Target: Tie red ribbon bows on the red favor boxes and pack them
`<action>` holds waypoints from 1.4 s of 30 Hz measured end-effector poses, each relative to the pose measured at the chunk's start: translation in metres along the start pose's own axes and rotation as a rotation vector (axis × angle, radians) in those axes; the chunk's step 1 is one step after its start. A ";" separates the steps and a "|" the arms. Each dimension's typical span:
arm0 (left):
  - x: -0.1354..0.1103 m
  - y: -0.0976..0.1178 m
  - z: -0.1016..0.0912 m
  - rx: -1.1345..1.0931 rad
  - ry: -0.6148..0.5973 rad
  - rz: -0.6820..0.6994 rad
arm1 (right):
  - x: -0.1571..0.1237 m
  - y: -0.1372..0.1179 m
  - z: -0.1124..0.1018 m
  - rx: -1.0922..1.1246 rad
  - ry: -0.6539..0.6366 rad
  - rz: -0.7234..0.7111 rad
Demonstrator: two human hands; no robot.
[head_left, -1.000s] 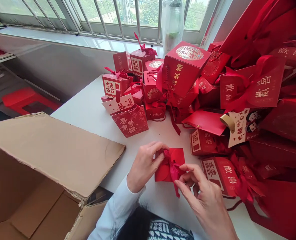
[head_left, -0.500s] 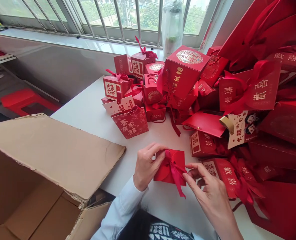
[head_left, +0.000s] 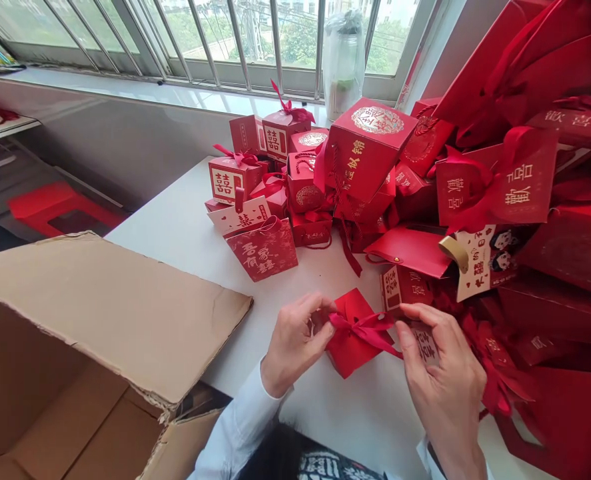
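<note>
A small red gift box (head_left: 356, 350) sits on the white table, turned with one corner toward me. A dark pink ribbon (head_left: 362, 327) is tied in a bow across its top. At the box's left corner, my left hand (head_left: 300, 340) pinches the bow's left loop between thumb and fingers. On the other side my right hand (head_left: 440, 367) has thumb and forefinger closed at the ribbon's right end; the exact grip there is partly hidden. One ribbon tail hangs free by the right thumb.
Red gift boxes (head_left: 370, 150) and bags are heaped along the back and right of the white table (head_left: 175, 200). An open cardboard box (head_left: 125, 313) stands at the left. Behind, a wrapped bottle (head_left: 344, 73) stands on the sill before the barred window.
The small box has turned so a corner faces me. Its ribbon is now stretched sideways between my hands, and my right hand has moved right and up.
</note>
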State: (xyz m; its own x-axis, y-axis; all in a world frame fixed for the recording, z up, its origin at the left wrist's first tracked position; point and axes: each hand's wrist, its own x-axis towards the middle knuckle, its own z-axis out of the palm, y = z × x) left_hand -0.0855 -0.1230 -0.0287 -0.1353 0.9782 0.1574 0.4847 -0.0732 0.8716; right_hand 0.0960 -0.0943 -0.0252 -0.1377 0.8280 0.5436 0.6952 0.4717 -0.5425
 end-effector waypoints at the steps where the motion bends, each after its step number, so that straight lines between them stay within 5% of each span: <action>1: 0.001 0.000 -0.002 0.000 -0.028 0.001 | -0.002 -0.004 -0.002 0.005 0.011 -0.074; 7: 0.008 0.002 -0.011 -0.053 -0.168 0.000 | -0.027 -0.018 0.018 0.010 -0.158 -0.477; 12: 0.012 0.002 -0.021 -0.002 -0.269 0.046 | -0.038 -0.003 0.026 -0.120 -0.216 -0.562; 20: 0.021 0.006 -0.029 0.030 -0.319 0.093 | -0.036 0.023 0.015 -0.012 -0.223 -0.379; 31: 0.015 0.001 -0.027 -0.170 -0.286 0.024 | -0.023 -0.004 0.022 0.241 -0.194 -0.089; 42: 0.014 -0.001 -0.017 -0.301 -0.201 -0.053 | -0.019 -0.009 0.035 0.087 -0.179 -0.042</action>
State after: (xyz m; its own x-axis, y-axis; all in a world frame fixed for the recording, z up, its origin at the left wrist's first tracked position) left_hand -0.1023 -0.1123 -0.0194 0.0334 0.9987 0.0397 0.2015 -0.0457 0.9784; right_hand 0.0675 -0.1033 -0.0533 -0.2938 0.8439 0.4489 0.6233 0.5252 -0.5794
